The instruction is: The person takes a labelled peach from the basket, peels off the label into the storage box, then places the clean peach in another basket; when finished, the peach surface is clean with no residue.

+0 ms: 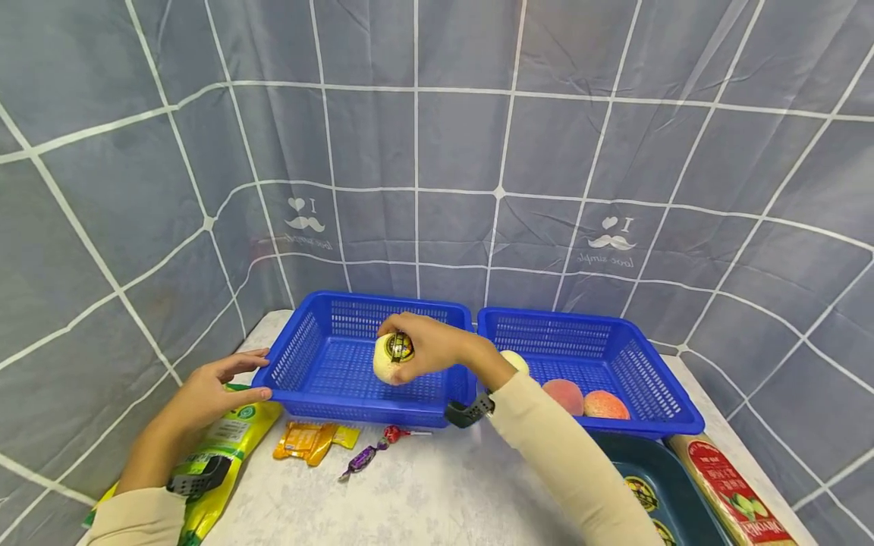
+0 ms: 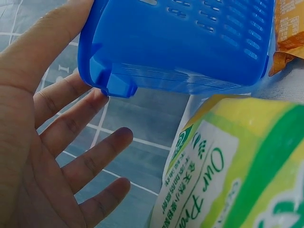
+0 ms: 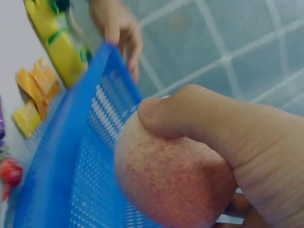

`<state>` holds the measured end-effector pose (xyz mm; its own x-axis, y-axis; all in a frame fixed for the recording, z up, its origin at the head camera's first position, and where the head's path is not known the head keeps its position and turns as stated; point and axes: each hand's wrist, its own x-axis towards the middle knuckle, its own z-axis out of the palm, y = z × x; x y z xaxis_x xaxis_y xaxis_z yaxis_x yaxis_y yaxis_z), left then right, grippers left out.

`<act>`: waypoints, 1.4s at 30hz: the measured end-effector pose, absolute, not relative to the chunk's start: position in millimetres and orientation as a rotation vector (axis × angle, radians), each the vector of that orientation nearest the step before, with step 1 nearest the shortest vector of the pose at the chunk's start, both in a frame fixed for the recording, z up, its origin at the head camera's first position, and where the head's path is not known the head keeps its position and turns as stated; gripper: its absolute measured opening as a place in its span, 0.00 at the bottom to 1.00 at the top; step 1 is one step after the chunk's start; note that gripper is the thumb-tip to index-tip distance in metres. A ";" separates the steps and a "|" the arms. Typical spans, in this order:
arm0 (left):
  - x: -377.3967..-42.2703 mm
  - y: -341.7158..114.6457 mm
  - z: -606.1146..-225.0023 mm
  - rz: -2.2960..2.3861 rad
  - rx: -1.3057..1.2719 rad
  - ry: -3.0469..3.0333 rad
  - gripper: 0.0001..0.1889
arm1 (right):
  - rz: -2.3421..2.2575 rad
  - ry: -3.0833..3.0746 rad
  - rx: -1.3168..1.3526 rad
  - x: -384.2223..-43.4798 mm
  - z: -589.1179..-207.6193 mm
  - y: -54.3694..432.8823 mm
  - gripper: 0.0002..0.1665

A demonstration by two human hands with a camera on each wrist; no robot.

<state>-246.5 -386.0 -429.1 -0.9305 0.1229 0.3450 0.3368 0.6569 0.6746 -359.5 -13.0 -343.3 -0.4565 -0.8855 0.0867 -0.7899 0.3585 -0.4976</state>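
My right hand [image 1: 426,349] grips a peach [image 1: 388,360] over the left blue basket [image 1: 403,415]. The peach is pale yellow with a dark round sticker in the head view; its reddish side [image 3: 175,175] shows in the right wrist view, with the thumb across it. My left hand [image 1: 205,394] is at that basket's left end. In the left wrist view, the left hand [image 2: 52,133] has its fingers spread, thumb and a fingertip at the basket corner [image 2: 114,80]. A yellow-green bag [image 1: 235,436] lies beneath this hand.
The right blue basket [image 1: 655,428] holds peaches [image 1: 606,406] and a pale fruit [image 1: 515,361]. Before it are a dark tray [image 1: 676,474] with stickered items and a red-labelled package [image 1: 730,485]. Orange packets [image 1: 305,441], a purple-wrapped candy [image 1: 362,459] and a red lollipop [image 1: 392,434] lie in front.
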 end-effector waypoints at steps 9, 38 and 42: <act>-249.6 -385.9 -438.0 -1.169 -0.339 -2.610 0.25 | -0.574 2.286 -1.677 -271.4 -361.9 77.2 0.47; -233.8 -310.9 -391.2 -0.741 -0.655 -2.454 0.32 | -0.383 2.386 -1.642 -236.3 -407.0 148.5 0.35; -215.1 -223.9 -402.0 -0.793 -0.960 -2.366 0.28 | -0.378 2.464 -1.506 -235.5 -404.7 153.3 0.31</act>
<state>-215.1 -223.9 -402.0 -0.6483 0.4679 0.6006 0.7353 0.5895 0.3345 -235.5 153.3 -404.7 -0.4461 -0.8930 -0.0592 -0.8342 0.4388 -0.3339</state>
